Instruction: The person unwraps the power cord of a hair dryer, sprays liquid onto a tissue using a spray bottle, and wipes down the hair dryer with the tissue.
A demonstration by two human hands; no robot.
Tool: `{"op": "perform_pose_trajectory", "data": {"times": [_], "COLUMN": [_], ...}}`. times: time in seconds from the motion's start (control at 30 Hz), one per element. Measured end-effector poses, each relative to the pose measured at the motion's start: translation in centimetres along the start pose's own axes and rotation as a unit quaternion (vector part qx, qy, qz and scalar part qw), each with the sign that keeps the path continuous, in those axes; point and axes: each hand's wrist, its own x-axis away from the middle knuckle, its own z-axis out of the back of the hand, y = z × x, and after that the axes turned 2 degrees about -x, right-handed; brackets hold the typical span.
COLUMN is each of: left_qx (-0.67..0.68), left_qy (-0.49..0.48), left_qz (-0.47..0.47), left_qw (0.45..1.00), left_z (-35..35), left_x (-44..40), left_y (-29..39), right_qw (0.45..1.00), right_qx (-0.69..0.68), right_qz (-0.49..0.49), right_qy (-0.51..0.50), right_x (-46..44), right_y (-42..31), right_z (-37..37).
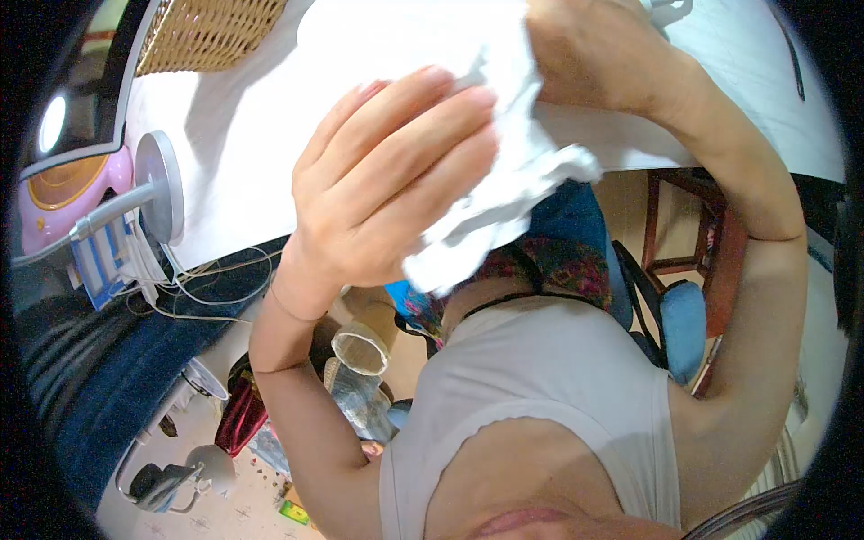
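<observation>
A crumpled white cloth [490, 211] is bunched up between my two hands, above the front edge of the white-covered table [238, 135]. My left hand [387, 171] lies across it from the left, with its fingers close together and bent over the fabric. On the far right side, my right hand [598, 54] grips the cloth; its fingertips are hidden. One ruffled end of the fabric hangs over the table edge toward my lap. Bright glare washes out the upper part of the cloth.
A wicker basket [207, 36] stands at the table's back left. Beside it are a round grey stand [160, 187], a pink object [76, 202] and loose white cables [193, 292]. Below right is a dark wooden stool [675, 225]. Bags and a cup-like container [360, 349] sit below left.
</observation>
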Motion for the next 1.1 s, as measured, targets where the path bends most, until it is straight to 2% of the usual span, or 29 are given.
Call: {"op": "perform_pose_trajectory", "data": {"times": [0.03,0.13,0.23,0.3,0.37,0.4,0.43,0.47,0.53,0.6,0.7,0.73,0.8,0.87,0.9,0.97,1.03,1.1], "left_qx": [0.011,0.003,-0.029,-0.009,0.002,0.014,0.026,-0.003,-0.027,-0.016,0.004,0.013,0.010,-0.018,-0.016,-0.018,0.023,0.001], "left_qy": [-0.045,-0.058,0.014,-0.009,-0.042,-0.032,-0.021,0.005,0.028,0.025,-0.044,-0.063,-0.041,-0.006,0.029,-0.006,-0.024,-0.046], "left_qz": [0.002,-0.008,0.009,0.047,0.095,0.125,0.155,0.067,0.001,0.048,0.008,0.013,0.018,0.017,0.017,0.076,0.152,0.151], "left_qw": [0.999,0.998,0.999,0.999,0.995,0.992,0.987,0.998,0.999,0.998,0.999,0.998,0.999,1.000,0.999,0.997,0.988,0.987], "left_z": [0.3,0.4,0.7,1.0,1.4,1.3,1.2,0.6,0.7,1.2,0.9,0.7,0.4,0.1,-0.1,0.6,0.7,0.7], "left_x": [-1.0,-1.0,2.0,6.0,9.2,9.2,9.2,8.6,6.6,2.6,-0.6,-1.4,-1.1,-0.1,1.3,4.5,7.2,8.7], "left_y": [0.3,0.2,-0.3,-1.3,-1.7,-1.3,-0.9,-2.0,-2.0,0.0,0.1,0.5,0.5,0.5,0.4,0.7,0.7,0.2], "right_qw": [0.998,0.992,0.998,0.997,0.999,1.000,0.998,0.996,0.994,0.998,0.999,0.995,0.998,1.000,1.000,0.998,0.999,1.000], "right_qx": [-0.032,-0.062,0.037,-0.025,-0.019,-0.015,-0.015,-0.016,-0.013,-0.008,-0.009,-0.038,-0.005,0.013,0.006,-0.007,0.007,0.004], "right_qz": [-0.025,-0.088,0.042,0.041,0.016,0.008,0.027,0.047,0.057,0.037,-0.024,0.000,-0.045,-0.023,-0.003,0.039,0.026,-0.002], "right_qy": [0.057,0.070,0.031,0.063,0.036,0.022,0.051,0.080,0.092,0.057,0.038,0.094,0.051,0.013,0.028,0.056,0.036,0.004], "right_x": [0.4,1.0,0.5,0.3,0.1,-0.1,-0.2,0.0,-0.1,-0.3,0.2,0.0,0.1,0.0,0.0,-0.1,0.1,-0.2], "right_y": [0.6,0.9,-0.2,-0.4,-1.1,-1.3,-1.1,-0.6,-0.5,-0.6,0.5,0.2,-0.7,-0.8,-0.8,-0.6,-0.8,-1.5], "right_z": [-0.6,-0.8,0.1,-0.2,0.4,0.6,0.3,-0.3,-0.4,-0.1,-0.5,-0.7,0.4,0.6,0.4,0.1,0.3,0.9]}}
